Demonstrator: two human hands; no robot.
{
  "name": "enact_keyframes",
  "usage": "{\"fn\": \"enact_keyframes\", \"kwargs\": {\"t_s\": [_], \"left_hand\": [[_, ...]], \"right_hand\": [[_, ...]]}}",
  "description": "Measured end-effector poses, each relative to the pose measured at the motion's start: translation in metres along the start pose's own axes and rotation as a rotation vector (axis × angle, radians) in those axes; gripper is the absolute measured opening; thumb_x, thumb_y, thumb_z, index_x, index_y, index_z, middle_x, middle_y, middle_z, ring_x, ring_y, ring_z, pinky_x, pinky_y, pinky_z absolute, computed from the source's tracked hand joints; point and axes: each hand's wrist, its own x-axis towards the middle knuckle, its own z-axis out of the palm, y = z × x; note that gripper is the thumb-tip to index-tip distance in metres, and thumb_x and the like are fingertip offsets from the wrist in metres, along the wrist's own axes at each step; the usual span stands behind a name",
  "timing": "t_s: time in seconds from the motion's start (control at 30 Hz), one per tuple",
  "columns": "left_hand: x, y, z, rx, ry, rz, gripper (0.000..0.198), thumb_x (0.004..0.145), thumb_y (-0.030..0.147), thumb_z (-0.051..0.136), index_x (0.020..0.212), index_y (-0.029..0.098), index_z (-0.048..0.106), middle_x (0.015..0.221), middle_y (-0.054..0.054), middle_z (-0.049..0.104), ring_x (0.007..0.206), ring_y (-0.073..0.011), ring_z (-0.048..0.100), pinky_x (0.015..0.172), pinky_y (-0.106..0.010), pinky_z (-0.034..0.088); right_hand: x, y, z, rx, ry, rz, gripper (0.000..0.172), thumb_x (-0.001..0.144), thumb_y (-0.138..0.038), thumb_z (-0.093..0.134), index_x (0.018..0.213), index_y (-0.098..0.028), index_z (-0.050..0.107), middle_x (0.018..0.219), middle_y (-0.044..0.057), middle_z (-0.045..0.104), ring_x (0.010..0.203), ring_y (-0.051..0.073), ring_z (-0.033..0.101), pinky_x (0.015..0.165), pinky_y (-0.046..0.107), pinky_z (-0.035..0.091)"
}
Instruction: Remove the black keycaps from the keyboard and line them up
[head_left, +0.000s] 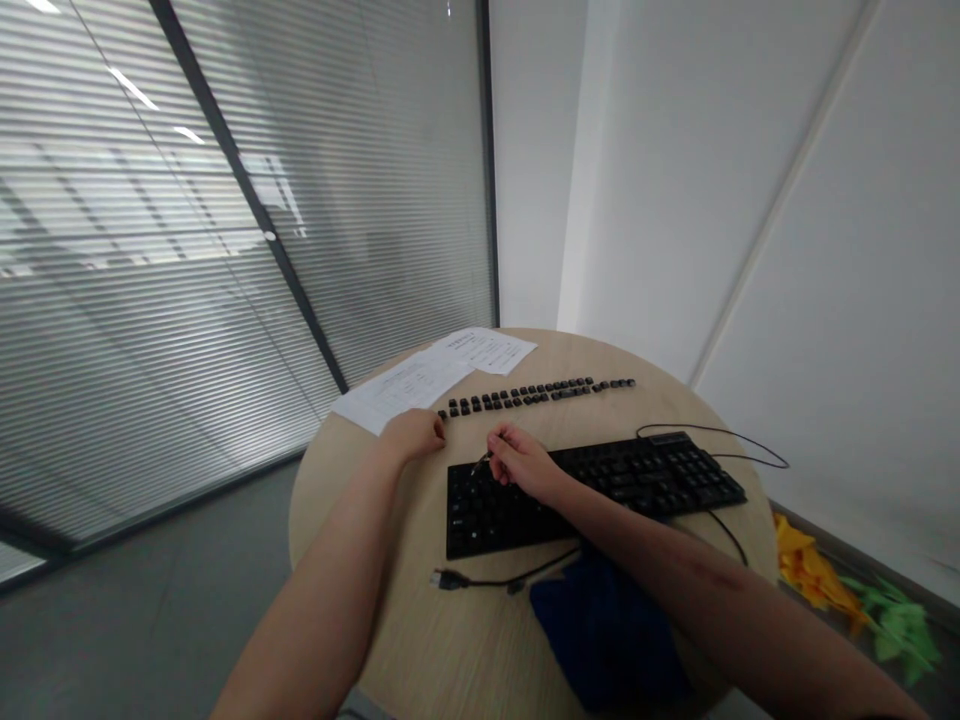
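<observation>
My right hand (517,462) is over the left part of a black keyboard (622,475), its fingers pinched on a thin wire tool (481,463) that looks like a keycap puller. The tip of the tool points down at the keys. My left hand (414,436) rests on the table just left of the keyboard, fingers curled inward. Whatever its fingertips hold, if anything, is hidden. Close beyond it begin two rows of loose black keycaps (517,395), which run off to the right.
Printed white sheets (409,385) lie at the back left of the round wooden table (480,650). In front of the keyboard are a USB cable plug (450,579) and a dark blue cloth (607,635). Orange cloth (814,570) and green cloth (900,625) are on the floor at right.
</observation>
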Motion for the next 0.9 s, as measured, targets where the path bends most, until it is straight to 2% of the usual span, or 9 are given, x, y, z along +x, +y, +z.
{"fn": "enact_keyframes", "kwargs": {"t_s": [0.1,0.37,0.43,0.57,0.9], "left_hand": [[0.005,-0.005,0.004,-0.043,0.057,-0.018,0.023,0.077,0.030,0.065,0.096,0.025,0.077,0.097,-0.005,0.075,0.094,-0.0230,0.068,0.079,-0.029,0.050],[0.009,-0.020,0.011,-0.068,0.071,-0.076,0.034,0.073,0.031,0.068,0.106,0.025,0.075,0.100,-0.005,0.074,0.094,-0.0236,0.067,0.079,-0.029,0.049],[0.009,-0.021,0.011,-0.066,0.076,-0.051,0.036,0.073,0.031,0.068,0.108,0.025,0.074,0.100,-0.005,0.074,0.094,-0.0235,0.067,0.079,-0.028,0.049],[0.010,-0.019,0.014,-0.072,0.088,-0.001,0.034,0.073,0.029,0.066,0.105,0.024,0.074,0.099,-0.005,0.074,0.093,-0.0229,0.067,0.078,-0.027,0.049],[0.018,-0.027,0.023,-0.121,0.131,-0.047,0.030,0.075,0.028,0.064,0.103,0.025,0.075,0.097,-0.004,0.074,0.093,-0.0222,0.067,0.079,-0.027,0.049]], "right_hand": [[0.000,0.001,0.001,-0.010,0.006,0.001,0.033,0.087,-0.054,0.056,0.085,-0.022,0.045,0.051,-0.008,0.054,0.042,0.009,0.046,0.042,0.019,0.030],[0.001,0.004,0.000,-0.026,-0.005,0.002,0.033,0.087,-0.054,0.056,0.086,-0.023,0.046,0.052,-0.008,0.054,0.043,0.009,0.047,0.042,0.019,0.030],[0.001,0.006,0.000,-0.038,-0.013,-0.012,0.034,0.088,-0.055,0.055,0.086,-0.023,0.045,0.052,-0.008,0.054,0.042,0.009,0.046,0.042,0.019,0.030],[0.001,0.008,-0.001,-0.054,-0.022,-0.025,0.032,0.089,-0.054,0.054,0.085,-0.023,0.045,0.052,-0.008,0.054,0.042,0.009,0.046,0.043,0.020,0.030],[0.001,0.005,-0.001,-0.065,-0.020,-0.024,0.029,0.092,-0.050,0.053,0.085,-0.022,0.045,0.051,-0.008,0.053,0.041,0.009,0.046,0.043,0.020,0.031]]}}
